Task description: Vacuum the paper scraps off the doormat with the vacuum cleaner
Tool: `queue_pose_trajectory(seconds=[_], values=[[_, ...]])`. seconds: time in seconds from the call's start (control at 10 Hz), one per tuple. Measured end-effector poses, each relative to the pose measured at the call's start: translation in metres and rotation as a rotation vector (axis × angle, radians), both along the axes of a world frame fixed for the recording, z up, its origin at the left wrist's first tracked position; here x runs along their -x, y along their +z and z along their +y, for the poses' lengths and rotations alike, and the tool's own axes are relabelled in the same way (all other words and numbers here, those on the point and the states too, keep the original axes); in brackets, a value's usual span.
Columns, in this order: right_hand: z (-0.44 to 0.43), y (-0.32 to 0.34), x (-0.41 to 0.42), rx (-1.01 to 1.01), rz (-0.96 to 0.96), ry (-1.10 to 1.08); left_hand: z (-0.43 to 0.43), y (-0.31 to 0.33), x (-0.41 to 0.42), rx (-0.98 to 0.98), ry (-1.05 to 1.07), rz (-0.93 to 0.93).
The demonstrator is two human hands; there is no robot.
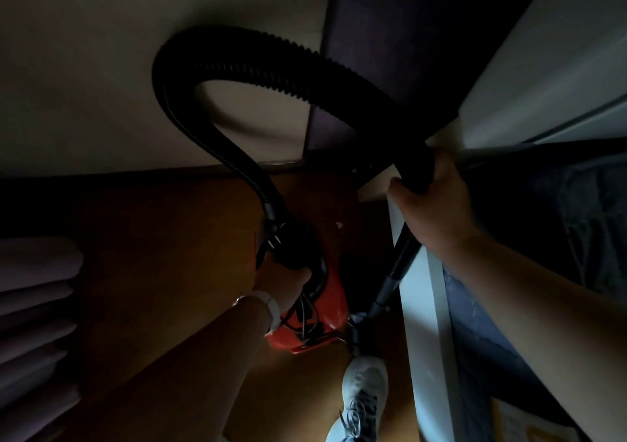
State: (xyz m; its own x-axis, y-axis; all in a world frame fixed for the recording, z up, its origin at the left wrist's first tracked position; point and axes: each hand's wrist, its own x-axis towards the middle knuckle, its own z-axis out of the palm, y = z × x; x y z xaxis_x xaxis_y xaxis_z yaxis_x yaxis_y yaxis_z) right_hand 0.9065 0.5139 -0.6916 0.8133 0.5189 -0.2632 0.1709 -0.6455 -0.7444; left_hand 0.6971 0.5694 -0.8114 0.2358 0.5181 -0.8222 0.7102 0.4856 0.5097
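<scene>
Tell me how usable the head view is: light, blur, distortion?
Head view: very dim, left side nearly black; light catches mainly the right hand on the hose and the pale panel. Head view: edges bend from the wide angle; red vacuum cleaner readable, doormat and scraps not discernible.

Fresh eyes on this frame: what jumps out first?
A thick black hose loops across the upper middle of the dark frame. The right hand grips it at right, while the left hand holds the handle of the red vacuum cleaner at centre-bottom, just above a pale shoe.
</scene>
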Motion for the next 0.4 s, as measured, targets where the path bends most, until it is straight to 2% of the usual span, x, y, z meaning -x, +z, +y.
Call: queue_pose_trajectory(seconds=[0.2,0.3,0.4], values=[[-0.021,0.006,0.003,0.01,0.043,0.006,0.002,-0.004,0.011,-0.045,-0.05,0.047],[-0.03,0.009,0.005,-0.019,0.09,0.028,-0.007,0.003,0.012,-0.15,-0.041,0.032],[-0.042,0.015,0.012,-0.034,0.075,0.018,-0.016,0.019,0.02,-0.222,-0.119,-0.028]])
